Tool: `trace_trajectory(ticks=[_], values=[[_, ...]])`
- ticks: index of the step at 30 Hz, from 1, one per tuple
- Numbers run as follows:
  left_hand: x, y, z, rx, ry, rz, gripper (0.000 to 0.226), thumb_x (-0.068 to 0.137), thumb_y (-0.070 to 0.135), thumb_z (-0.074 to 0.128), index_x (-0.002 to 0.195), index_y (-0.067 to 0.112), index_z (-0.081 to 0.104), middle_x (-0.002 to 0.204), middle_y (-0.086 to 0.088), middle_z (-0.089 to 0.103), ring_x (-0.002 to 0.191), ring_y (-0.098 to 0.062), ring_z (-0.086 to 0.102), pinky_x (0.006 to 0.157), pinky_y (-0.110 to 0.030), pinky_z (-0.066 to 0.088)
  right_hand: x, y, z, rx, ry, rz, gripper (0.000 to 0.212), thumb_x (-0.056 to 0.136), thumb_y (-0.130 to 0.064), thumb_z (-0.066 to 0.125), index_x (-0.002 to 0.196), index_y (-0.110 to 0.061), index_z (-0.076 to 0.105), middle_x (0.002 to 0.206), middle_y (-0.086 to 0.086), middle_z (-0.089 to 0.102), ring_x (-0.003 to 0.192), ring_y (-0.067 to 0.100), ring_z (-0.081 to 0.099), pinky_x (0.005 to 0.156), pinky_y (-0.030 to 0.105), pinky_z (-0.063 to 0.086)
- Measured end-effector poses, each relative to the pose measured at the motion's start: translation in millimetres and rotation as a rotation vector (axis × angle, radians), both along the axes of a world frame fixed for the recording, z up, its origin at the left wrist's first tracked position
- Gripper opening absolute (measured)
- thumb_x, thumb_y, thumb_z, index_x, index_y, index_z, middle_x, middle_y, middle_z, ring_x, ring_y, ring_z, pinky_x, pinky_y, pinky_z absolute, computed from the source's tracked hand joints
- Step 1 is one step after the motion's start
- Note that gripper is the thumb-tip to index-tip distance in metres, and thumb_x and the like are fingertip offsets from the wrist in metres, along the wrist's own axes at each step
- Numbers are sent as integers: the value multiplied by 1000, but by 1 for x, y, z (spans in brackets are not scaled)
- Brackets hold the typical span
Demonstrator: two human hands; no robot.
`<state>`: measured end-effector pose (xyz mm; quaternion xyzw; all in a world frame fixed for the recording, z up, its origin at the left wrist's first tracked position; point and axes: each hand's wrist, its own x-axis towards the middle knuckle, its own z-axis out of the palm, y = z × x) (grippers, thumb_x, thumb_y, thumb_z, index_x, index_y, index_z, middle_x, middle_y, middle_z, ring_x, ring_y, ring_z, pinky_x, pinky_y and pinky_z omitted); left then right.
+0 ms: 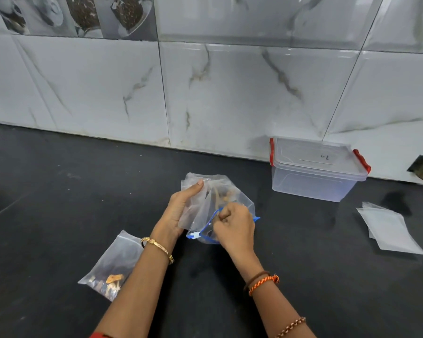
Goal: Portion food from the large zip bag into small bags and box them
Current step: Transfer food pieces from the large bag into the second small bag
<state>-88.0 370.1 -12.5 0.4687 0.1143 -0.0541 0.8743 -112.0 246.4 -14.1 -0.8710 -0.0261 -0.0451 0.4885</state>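
The large zip bag [220, 203] is gripped by the left hand [178, 211]; the right hand [232, 225], fisted at its mouth, appears mid-portioning. Transfer to a small bag [388, 228], right of it, is judged next.

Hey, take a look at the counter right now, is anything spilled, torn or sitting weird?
Nothing spilled or torn. One oddity for the boxing step: the clear box by the wall has its lid on, while a filled small bag already waits on the counter beside the left forearm.
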Motion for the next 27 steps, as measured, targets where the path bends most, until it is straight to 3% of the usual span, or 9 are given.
trace_trajectory(ticks=[2,5,14,21,24,27], values=[[-1,0,0,8,8,-8,35,65,28,70,90,3,69,87,-15,70,78,-25,68,78,-36,55,-2,0,3,177,87,-24,22,76,6,55,58,-6,48,54,14,59,43,16,57,42,23,45],[-2,2,0,15,13,-4,38,67,30,68,94,3,67,80,-13,69,68,-22,67,66,-30,57,-6,-3,10,354,218,-15,25,80,5,57,61,-8,49,47,6,55,30,5,47,32,15,33],[-5,2,-1,-43,48,-2,39,66,29,68,97,5,65,81,-11,67,67,-21,66,65,-30,57,-15,3,12,957,483,-229,14,82,4,59,69,-1,57,38,-1,54,30,4,47,32,13,35],[-3,4,-2,-106,-11,38,23,79,26,62,90,6,66,78,-9,70,68,-19,69,59,-27,56,-23,-8,15,1042,470,-296,13,83,3,59,71,-2,60,40,-1,56,32,4,50,33,13,38],[-3,3,-4,-137,-31,26,22,86,25,57,86,6,69,81,-10,70,73,-22,69,74,-36,58,-26,-18,14,1009,442,-300,13,83,2,57,72,-2,60,41,-1,55,33,5,49,33,15,38],[-5,2,-3,-115,-51,-2,26,85,27,57,81,8,74,85,-10,71,79,-23,68,89,-43,49,-25,-23,15,945,401,-324,13,82,4,55,71,-3,57,41,0,52,31,5,44,32,15,34]])
